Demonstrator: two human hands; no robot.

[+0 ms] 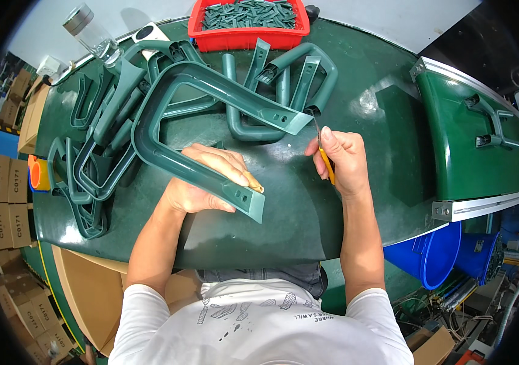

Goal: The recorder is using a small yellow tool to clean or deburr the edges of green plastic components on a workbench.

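Observation:
My left hand [195, 185] is closed around the lower arm of a green plastic U-shaped handle [144, 128], lifted above the table. A tan cover wraps one fingertip of that hand. The handle's two slanted ends point right, each with small holes near the tip. In my closed right hand [347, 159] is a thin trimming knife with a yellow grip [327, 165]. Its narrow metal blade points up beside the handle's upper end; whether it touches the plastic I cannot tell.
Similar green handles [113, 112] lie piled at the left, with more handles [283, 91] behind the held one. A red bin [247, 41] full of small green pieces stands at the back, near a glass bottle [98, 39]. At right, a green conveyor [466, 164] carries a part; blue buckets [432, 255] stand below.

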